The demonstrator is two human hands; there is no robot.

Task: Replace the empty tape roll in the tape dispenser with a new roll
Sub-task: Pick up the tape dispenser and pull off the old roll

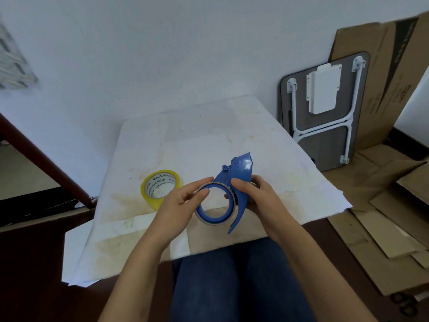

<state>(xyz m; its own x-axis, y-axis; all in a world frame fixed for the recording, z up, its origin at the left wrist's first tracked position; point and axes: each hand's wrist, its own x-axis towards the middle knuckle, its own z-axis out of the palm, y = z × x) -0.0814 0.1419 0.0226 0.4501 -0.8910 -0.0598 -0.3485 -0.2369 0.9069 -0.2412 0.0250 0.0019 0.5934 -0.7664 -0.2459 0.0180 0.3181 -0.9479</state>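
I hold a blue plastic tape dispenser (241, 175) above the near edge of the white table (209, 140). My right hand (255, 196) grips its curved handle from the right side. On the dispenser's blue hub sits the empty roll (229, 214), a thin grey cardboard ring. The fingers of my left hand (183, 201) pinch that ring at its upper left edge. A new roll of yellow tape (160, 185), printed "MADE IN CHINA" inside its core, lies flat on the table to the left of my left hand, apart from it.
The table top is stained white paper with a loose sheet hanging at the near left. A folded grey table (325, 112) and flattened cardboard (383, 194) lean and lie at the right. A dark red bar (46, 163) crosses at the left. My lap is below the table edge.
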